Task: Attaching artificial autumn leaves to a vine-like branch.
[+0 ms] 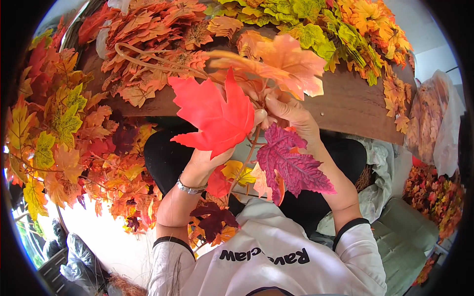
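Note:
In front of my chest I hold an artificial autumn leaf garland by its thin brown stem (255,145). My left hand (213,157) is mostly hidden behind a large red maple leaf (217,118); its thumb tip shows pressed against the stem. My right hand (292,112) pinches the same stem close by, thumb and fingers together. A pale orange leaf (291,66) spreads above the hands, and a purple leaf (294,160) hangs below the right one. Lower on the garland dangle a yellow leaf (238,171) and a dark maroon leaf (215,220). A bare stem loop (143,61) reaches left.
A brown table (345,111) ahead carries stacked orange leaves (148,39), green leaves (316,37) and yellow-orange leaves (370,22). Finished-looking garlands (64,128) hang thickly at my left. At right are a clear plastic bag (439,118) of leaves and a grey-green cushion (405,237).

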A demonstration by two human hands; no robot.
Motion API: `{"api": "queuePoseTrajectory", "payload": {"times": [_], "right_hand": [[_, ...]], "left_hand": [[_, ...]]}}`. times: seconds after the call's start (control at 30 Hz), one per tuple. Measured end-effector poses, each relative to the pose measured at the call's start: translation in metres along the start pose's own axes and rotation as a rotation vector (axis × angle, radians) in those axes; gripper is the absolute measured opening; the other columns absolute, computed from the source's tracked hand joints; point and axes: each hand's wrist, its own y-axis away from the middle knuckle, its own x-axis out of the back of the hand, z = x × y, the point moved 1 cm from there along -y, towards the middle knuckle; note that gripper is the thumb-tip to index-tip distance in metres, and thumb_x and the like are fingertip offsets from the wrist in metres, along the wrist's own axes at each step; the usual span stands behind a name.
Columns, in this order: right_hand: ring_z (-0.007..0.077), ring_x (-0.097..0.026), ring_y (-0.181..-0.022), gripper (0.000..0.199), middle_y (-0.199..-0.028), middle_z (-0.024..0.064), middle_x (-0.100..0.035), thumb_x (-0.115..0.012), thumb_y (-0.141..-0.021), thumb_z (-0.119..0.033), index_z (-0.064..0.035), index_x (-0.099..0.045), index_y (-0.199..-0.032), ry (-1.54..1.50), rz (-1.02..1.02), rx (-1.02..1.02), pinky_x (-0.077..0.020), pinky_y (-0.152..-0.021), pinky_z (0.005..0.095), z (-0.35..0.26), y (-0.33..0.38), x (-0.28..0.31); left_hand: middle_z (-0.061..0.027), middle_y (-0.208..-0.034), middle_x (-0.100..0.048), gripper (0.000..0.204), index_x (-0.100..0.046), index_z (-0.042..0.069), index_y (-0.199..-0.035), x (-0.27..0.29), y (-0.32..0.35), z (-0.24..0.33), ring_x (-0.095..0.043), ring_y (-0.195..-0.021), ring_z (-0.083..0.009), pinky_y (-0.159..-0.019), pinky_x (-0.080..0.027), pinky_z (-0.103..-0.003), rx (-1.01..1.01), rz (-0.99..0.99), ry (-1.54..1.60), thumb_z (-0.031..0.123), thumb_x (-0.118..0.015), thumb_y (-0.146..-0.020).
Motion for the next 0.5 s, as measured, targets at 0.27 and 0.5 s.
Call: {"api": "queuePoseTrajectory", "payload": {"times": [0.27, 0.5], "right_hand": [[0.0103, -0.052, -0.081, 0.031, -0.097, 0.0049, -0.056, -0.061, -0.082, -0.006, -0.0043, -0.051, -0.112, 0.308, -0.002, 0.198, -0.0428, -0.065, 0.0235, 0.005, 0.001, 0.007], [0.0104, -0.053, -0.083, 0.043, -0.1, 0.0029, -0.056, -0.064, -0.08, -0.013, -0.0076, -0.047, -0.119, 0.207, 0.034, 0.004, -0.0442, -0.072, 0.0266, -0.002, -0.001, 0.008]], "left_hand": [[0.0001, -0.088, -0.055, 0.031, -0.048, 0.009, -0.107, -0.002, 0.001, -0.001, -0.051, -0.073, -0.0083, -0.059, -0.038, -0.02, 0.018, 0.013, 0.048, 0.013, -0.065, -0.082], [-0.0016, -0.086, -0.056, 0.018, -0.053, 0.004, -0.1, 0.013, -0.003, -0.015, -0.053, -0.076, -0.0105, -0.065, -0.042, -0.024, -0.003, 0.124, 0.111, 0.01, -0.059, -0.084]]}}
